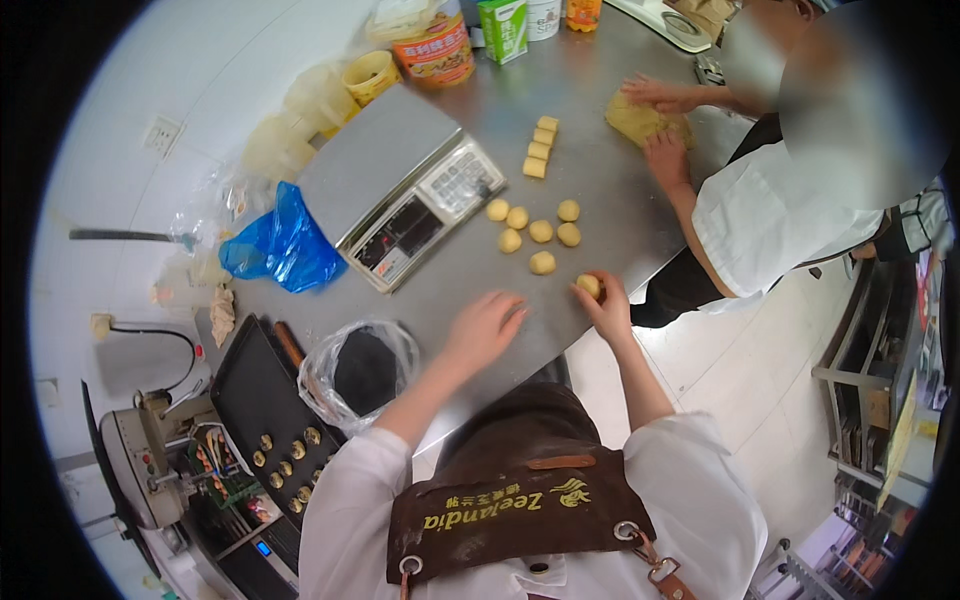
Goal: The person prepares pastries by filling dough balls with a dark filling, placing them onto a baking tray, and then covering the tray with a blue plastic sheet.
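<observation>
In my right hand, close to the near edge of the steel table, is a small pale-yellow dough ball, held between thumb and fingers. My left hand hovers or rests over the table to its left, slightly blurred, fingers stretched out and nothing seen in it. Just beyond both hands lie several loose dough balls. Farther back stands a short row of cut dough pieces. A plastic-lined bowl of dark filling sits beside my left forearm.
A digital scale stands left of the dough balls, with a blue plastic bag against it. A black tray holds several small dark-and-pale pieces. At right, a co-worker's hands press a larger dough slab. Tubs and a green carton line the back.
</observation>
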Motion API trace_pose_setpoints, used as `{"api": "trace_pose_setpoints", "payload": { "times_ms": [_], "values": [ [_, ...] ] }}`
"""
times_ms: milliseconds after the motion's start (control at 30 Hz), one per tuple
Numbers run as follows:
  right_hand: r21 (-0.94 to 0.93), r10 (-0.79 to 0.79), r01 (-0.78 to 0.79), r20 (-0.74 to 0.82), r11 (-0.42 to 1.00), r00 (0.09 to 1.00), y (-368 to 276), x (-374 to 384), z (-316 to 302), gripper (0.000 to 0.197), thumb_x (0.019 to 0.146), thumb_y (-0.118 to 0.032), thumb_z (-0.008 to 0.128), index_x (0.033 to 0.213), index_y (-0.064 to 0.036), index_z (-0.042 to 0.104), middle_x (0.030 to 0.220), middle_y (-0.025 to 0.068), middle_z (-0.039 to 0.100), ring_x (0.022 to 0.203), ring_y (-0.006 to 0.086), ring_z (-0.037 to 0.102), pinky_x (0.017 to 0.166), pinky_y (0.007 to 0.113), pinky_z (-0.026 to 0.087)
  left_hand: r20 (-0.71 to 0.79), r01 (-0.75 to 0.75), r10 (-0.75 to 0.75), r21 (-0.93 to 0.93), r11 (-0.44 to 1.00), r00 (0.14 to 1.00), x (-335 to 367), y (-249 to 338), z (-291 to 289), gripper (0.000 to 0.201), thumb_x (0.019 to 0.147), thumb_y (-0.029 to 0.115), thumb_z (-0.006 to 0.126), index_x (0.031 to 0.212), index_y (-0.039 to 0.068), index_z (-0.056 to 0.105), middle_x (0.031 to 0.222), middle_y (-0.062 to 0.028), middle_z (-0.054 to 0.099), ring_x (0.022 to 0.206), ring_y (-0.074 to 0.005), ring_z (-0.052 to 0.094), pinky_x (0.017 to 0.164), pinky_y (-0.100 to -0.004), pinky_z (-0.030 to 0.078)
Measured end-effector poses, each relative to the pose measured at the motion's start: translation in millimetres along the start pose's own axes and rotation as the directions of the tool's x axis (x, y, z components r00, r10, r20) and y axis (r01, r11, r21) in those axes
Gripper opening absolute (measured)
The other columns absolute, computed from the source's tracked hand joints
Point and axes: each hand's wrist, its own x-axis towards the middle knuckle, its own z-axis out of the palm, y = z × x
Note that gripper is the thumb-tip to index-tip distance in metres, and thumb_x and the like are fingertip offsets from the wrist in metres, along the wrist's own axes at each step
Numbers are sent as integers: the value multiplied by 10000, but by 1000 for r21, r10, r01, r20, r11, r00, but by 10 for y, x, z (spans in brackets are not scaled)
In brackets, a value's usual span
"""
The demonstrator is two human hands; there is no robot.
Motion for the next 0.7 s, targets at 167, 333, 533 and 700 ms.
{"api": "trace_pose_setpoints", "payload": {
  "times_ms": [167,333,533,700],
  "values": [
    [611,271,-247,55,752,961,-173,-542,-267,303,974,-144,696,1224,-12,587,965,54,643,725,91,614,588,228,492,62,-431,457,468,772,887,846,-198,516,280,908,152,620,1175,94,679,1365,-88,563,1278,-315,513,973,-441,491],
    [670,238,-198,32,715,971,-204,-828,-552,290,1002,-121,649,1258,-12,569,977,69,644,749,119,630,637,246,516,310,-457,337,571,682,889,1045,-296,651,290,872,113,581,1147,100,673,1302,-87,572,1221,-303,527,956,-443,503],
    [661,144,-221,170,717,975,-511,-708,-628,307,1038,-174,581,1293,-2,563,991,85,632,799,154,629,718,295,533,102,-110,83,297,948,991,800,-262,468,266,896,137,624,1155,92,666,1231,-117,583,1075,-303,600,871,-421,542],
    [710,-42,-339,460,618,887,-1185,-525,-228,473,1021,-106,572,1469,5,468,1332,110,600,958,181,647,821,327,547,222,344,-300,-822,455,928,-143,-370,-28,344,1035,219,577,1351,86,545,1250,-118,624,1031,-271,676,875,-387,556]
  ]
}}
